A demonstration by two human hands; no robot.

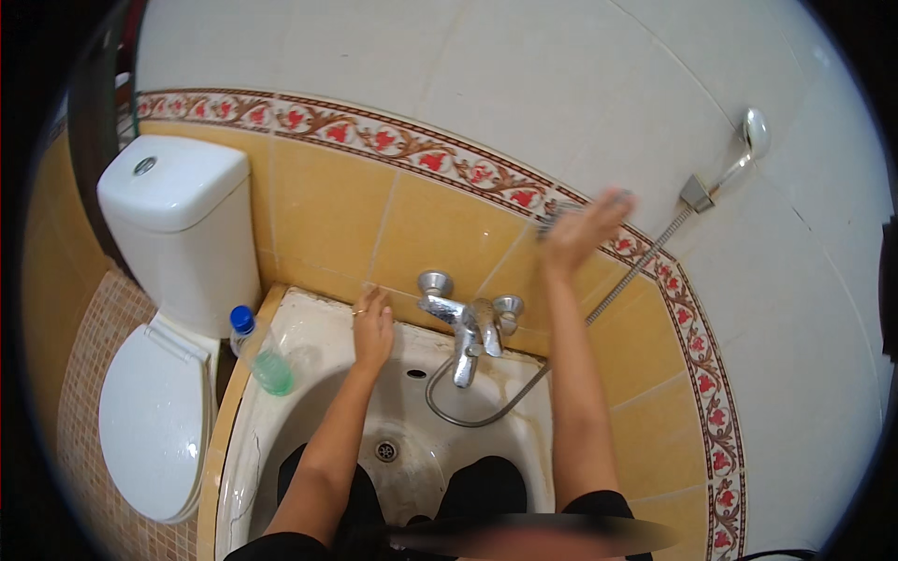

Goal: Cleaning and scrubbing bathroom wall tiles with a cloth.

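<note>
My right hand (586, 228) is raised to the patterned border tiles (431, 160), blurred by motion. A grey scrubber (555, 219) shows at its palm side, against the wall; its exact kind is too blurred to tell. My left hand (373, 326) holds nothing. It rests at the back ledge of the bathtub (316, 315), fingertips against the lower yellow wall tiles (323, 203), with a ring on one finger. Between my arms, a chrome mixer tap (463, 329) projects from the wall over the tub.
A clear plastic bottle (261, 361) with a blue cap and green liquid stands on the tub's left rim. Further left is a white toilet (151, 428) with its lid down. A metal hose (638, 266) runs to a hand shower (754, 137). My knees are inside the tub, near the drain (386, 451).
</note>
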